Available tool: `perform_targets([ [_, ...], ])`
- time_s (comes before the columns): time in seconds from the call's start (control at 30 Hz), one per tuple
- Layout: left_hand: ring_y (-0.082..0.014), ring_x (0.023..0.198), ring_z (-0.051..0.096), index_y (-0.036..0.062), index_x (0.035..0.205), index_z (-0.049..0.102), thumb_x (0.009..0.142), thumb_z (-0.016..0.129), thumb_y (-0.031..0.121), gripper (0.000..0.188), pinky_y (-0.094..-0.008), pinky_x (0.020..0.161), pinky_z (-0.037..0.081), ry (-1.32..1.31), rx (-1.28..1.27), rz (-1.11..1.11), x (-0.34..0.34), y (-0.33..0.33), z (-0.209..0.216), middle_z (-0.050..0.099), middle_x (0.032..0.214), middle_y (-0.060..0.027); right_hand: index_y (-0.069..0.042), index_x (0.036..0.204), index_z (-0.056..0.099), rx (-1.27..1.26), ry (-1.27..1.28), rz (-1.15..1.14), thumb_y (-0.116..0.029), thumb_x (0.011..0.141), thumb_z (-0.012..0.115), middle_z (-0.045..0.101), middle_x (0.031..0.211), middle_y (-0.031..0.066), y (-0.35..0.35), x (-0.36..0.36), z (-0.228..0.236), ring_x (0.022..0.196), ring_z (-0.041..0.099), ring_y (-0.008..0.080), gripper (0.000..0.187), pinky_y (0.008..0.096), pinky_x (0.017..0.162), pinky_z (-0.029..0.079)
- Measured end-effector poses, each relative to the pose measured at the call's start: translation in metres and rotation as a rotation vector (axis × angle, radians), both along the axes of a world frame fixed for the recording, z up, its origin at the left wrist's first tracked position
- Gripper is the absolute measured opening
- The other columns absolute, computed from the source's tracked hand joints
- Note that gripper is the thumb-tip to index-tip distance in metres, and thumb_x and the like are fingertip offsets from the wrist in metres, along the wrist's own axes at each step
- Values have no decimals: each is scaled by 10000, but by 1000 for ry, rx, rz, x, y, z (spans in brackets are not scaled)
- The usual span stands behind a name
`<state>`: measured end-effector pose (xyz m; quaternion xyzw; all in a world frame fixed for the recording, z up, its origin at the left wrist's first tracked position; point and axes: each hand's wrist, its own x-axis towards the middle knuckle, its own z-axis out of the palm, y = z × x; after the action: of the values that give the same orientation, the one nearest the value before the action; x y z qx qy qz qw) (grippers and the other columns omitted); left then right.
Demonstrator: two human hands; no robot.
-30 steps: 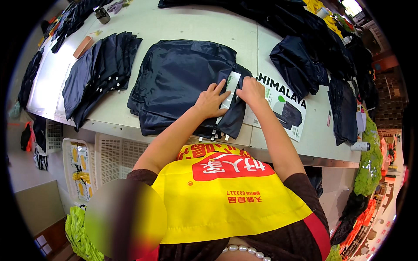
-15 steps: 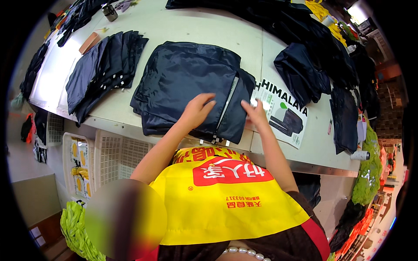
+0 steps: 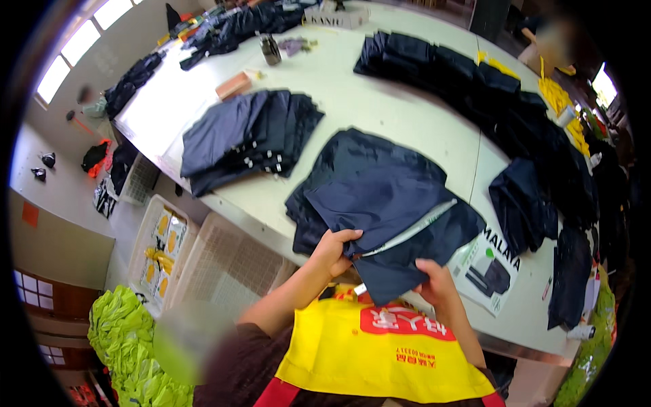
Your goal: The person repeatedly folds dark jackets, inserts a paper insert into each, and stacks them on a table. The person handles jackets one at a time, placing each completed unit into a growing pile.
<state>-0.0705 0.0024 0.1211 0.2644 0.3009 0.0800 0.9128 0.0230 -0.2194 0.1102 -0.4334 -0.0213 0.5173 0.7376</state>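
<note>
A folded dark navy garment [image 3: 380, 197] of thin, slightly shiny cloth is gripped at its near edge by both hands. My left hand [image 3: 333, 252] has its thumb on top and its fingers under the cloth. At the near right corner, my right hand [image 3: 435, 279] pinches the edge. Across the garment runs a pale printed strip [image 3: 413, 234], slanting between the hands. A small white tag [image 3: 360, 289] hangs at the near edge. Beneath lie more folded dark garments [image 3: 356, 144], still flat on the table; their near part is covered.
On the pale table [image 3: 352, 95], a fanned pile of dark garments [image 3: 237, 132] lies left. Right are a printed bag [image 3: 491, 271] and a bundled dark garment [image 3: 522, 203]. A long dark row [image 3: 434, 68] curves behind. Plastic crates [image 3: 230, 258] stand below the front edge. Another person [image 3: 542, 51] is at far right.
My hands rested on the garment before; now they grip its near edge, raised and drawn toward me. The strip has swung to a flatter slant. The whole view has turned and shifted.
</note>
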Motion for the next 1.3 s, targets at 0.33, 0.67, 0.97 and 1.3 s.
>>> perform_targets([
  [0.33,-232,682,634,19,988,537,748,557,-55,251,-336,559,561,-207,526,606,28,260,48,603,830,-99,27,1368,285,-1307,-1403,459,-340,601,798,273,1415,261,-139,72,-38,1331,251,367,993,409,1084,234],
  [0.67,-254,949,562,17,1154,494,837,625,220,398,-394,758,517,340,294,942,36,370,-47,564,1043,-117,42,1338,311,-1415,-1432,603,-217,689,752,267,1414,269,-235,65,-81,1310,295,374,827,385,1042,331],
  [0.97,-279,988,568,26,1019,626,743,676,141,303,-355,875,429,-37,1762,-174,71,35,-87,624,990,-142,-38,858,564,-1211,-2067,269,-34,731,535,626,820,103,-233,49,-59,672,617,272,131,359,594,485],
  [1.3,-282,935,525,111,955,632,699,719,338,353,-398,788,415,181,2091,-124,112,-25,-117,573,991,-79,-89,715,554,-1014,-2003,54,-102,706,622,598,736,45,-240,30,-72,674,598,249,70,359,578,476],
])
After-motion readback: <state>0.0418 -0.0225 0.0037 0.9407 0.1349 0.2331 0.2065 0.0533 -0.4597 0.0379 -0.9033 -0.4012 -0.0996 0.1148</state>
